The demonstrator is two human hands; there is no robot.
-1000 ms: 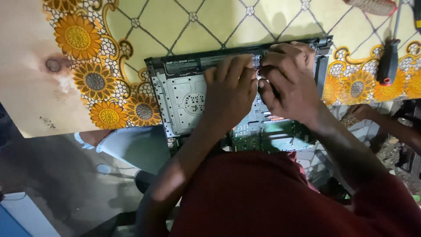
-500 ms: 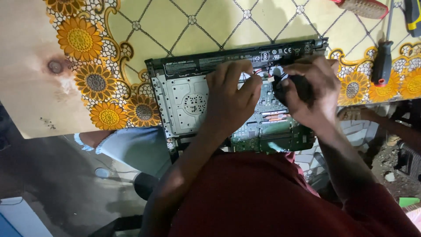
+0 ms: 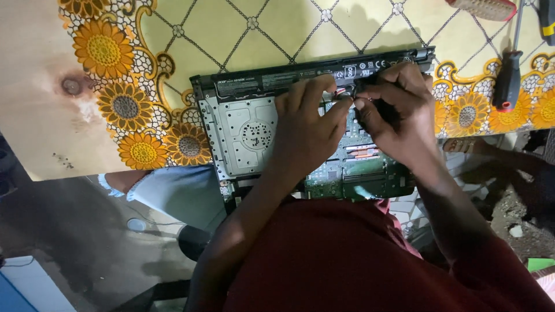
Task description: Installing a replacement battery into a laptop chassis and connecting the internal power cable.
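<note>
We sit at a makeshift home repair bench: a wooden table (image 3: 34,86) under a sunflower-patterned cloth (image 3: 191,34), screwdrivers (image 3: 509,75) lying beside an opened laptop (image 3: 248,133), bare rough floor (image 3: 63,231) below

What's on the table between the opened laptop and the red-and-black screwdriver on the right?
In the head view, only bare sunflower tablecloth lies between the opened laptop and the screwdriver.

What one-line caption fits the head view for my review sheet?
Both hands, left hand and right hand, work inside an opened laptop on a sunflower-patterned tablecloth, screwdrivers lying alongside.
</note>
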